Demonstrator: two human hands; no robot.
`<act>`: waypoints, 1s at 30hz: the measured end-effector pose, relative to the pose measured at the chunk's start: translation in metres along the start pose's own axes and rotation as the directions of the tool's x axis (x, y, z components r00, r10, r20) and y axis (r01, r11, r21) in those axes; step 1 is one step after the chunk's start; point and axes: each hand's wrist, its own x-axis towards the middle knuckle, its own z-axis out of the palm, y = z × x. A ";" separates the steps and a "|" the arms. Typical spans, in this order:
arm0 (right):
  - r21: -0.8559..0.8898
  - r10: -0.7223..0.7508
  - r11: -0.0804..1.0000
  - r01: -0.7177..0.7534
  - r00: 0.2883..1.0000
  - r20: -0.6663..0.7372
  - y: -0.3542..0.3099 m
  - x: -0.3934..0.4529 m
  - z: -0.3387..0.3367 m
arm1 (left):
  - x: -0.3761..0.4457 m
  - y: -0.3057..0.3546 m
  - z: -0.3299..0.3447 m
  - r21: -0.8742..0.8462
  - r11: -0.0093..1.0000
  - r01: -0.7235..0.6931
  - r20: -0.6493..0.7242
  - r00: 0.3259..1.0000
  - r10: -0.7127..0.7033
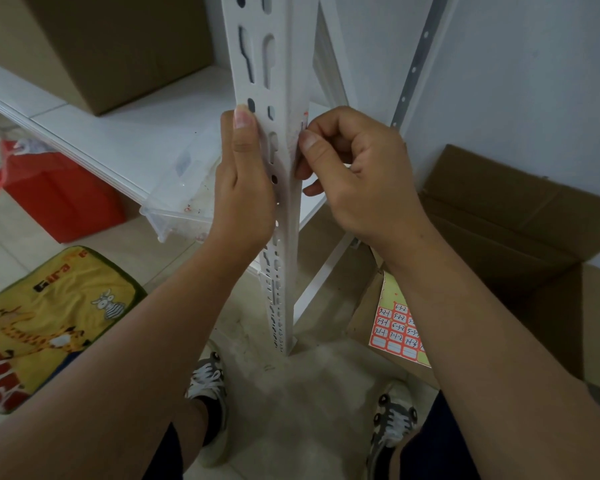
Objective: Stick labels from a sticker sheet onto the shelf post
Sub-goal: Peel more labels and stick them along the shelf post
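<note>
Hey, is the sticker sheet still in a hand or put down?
Put down. The sticker sheet lies flat on the cardboard box flap by the shelf post, partly hidden by the right forearm; neither hand touches it.

The sticker sheet (397, 332), lower right of centre, carries handwritten codes on red-bordered labels: 5-2-1, 5-2-2, 5-3-1 and 7-1-2 can be made out. Letters on the yellow giraffe mat (49, 320) at lower left are too blurred to read.
</note>
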 end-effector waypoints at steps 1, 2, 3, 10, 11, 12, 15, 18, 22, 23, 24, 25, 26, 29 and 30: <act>-0.002 0.001 1.000 -0.001 1.000 -0.007 0.000 0.000 0.001 | 0.000 0.000 0.000 0.001 1.000 -0.002 -0.002 1.000 0.002; -0.004 0.002 1.000 -0.002 1.000 -0.013 0.000 0.000 0.001 | 0.000 0.000 0.000 0.002 1.000 -0.001 -0.005 1.000 0.001; -0.004 0.004 1.000 -0.004 1.000 -0.017 -0.001 -0.001 0.001 | -0.001 0.000 0.000 0.003 1.000 0.002 -0.009 1.000 -0.002; -0.025 0.026 0.999 -0.026 0.999 -0.035 -0.003 -0.002 0.002 | -0.001 0.000 0.000 -0.004 1.000 0.008 0.006 1.000 -0.008; -0.028 0.027 0.999 -0.028 0.999 -0.040 -0.003 -0.002 0.003 | -0.001 0.000 -0.001 -0.004 1.000 0.009 0.009 1.000 -0.009; -0.030 0.027 0.999 -0.029 0.999 -0.045 -0.003 -0.002 0.003 | -0.001 0.000 -0.001 -0.004 1.000 0.009 0.013 1.000 -0.009; 0.007 0.049 0.999 -0.048 0.998 -0.047 -0.002 -0.002 0.003 | -0.001 0.000 -0.002 0.011 1.000 0.017 0.021 1.000 -0.018; 0.123 0.111 0.986 -0.110 0.994 -0.004 0.000 -0.005 0.000 | -0.001 0.000 -0.003 0.031 0.999 0.031 0.041 0.999 -0.032; 0.212 0.160 0.963 -0.164 0.986 0.037 0.000 -0.006 -0.003 | -0.002 0.001 -0.003 0.045 0.998 0.048 0.040 0.998 -0.049; 0.223 0.169 0.959 -0.174 0.985 0.039 -0.001 -0.005 -0.003 | -0.001 0.001 -0.003 0.037 0.998 0.048 0.041 0.998 -0.050; 0.227 0.176 0.957 -0.180 0.984 0.037 -0.002 -0.005 -0.002 | -0.001 0.001 -0.003 0.029 0.998 0.048 0.042 0.998 -0.049; 0.228 0.180 0.956 -0.183 0.983 0.031 -0.002 -0.004 0.000 | -0.001 0.001 -0.003 0.027 0.998 0.048 0.042 0.998 -0.049; 0.228 0.182 0.956 -0.182 0.983 0.024 -0.003 -0.003 0.000 | 0.000 0.002 -0.004 0.027 0.999 0.046 0.042 0.998 -0.047; 0.234 0.186 0.955 -0.183 0.983 0.010 -0.003 -0.001 0.001 | 0.000 0.001 -0.003 0.018 0.999 0.048 0.042 0.998 -0.048; 0.239 0.189 0.953 -0.186 0.982 0.011 -0.002 -0.001 0.001 | 0.001 0.000 -0.003 0.017 0.999 0.049 0.045 0.998 -0.050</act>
